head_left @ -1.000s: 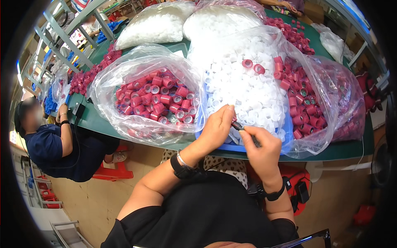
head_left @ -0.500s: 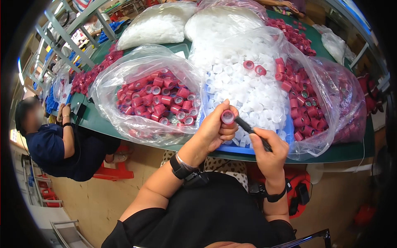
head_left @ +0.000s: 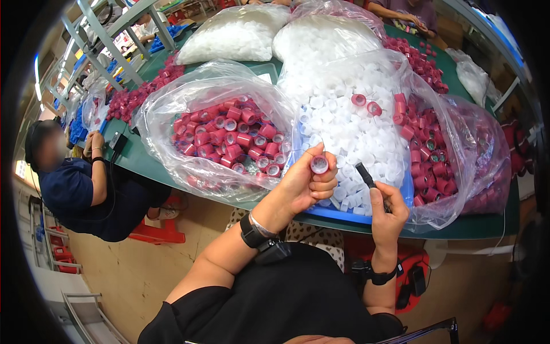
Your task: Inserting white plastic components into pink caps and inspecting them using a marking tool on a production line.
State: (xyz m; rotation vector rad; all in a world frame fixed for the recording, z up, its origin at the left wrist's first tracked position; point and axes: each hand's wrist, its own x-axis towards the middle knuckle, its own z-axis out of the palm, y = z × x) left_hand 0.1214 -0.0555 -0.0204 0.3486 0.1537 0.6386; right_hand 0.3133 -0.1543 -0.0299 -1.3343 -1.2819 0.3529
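Observation:
Pinched in my left hand (head_left: 303, 184) is a dark red cylindrical cap (head_left: 319, 165), its open end with a pale inner ring turned up toward me. A thin wire or thread sticks up from it. My right hand (head_left: 388, 211) grips a black pen-like tool (head_left: 364, 174), its blunt tip pointing up and left, apart from the cap. Both hands hover over the near edge of a blue tray (head_left: 408, 188) heaped with small white plastic pieces (head_left: 344, 123). Two red caps (head_left: 373, 108) lie on that heap.
A clear bag (head_left: 157, 123) of red caps (head_left: 229, 140) lies left of the tray, another (head_left: 478, 155) right. Bulging bags of white pieces (head_left: 232, 37) stand behind on the green table (head_left: 275, 211). A person (head_left: 74, 178) sits at left; another person's hands (head_left: 421, 23) show at far right.
The black tool has drawn away from the cap as my right hand moved right and slightly down. My left hand still holds the cap. The whole view has shifted a little.

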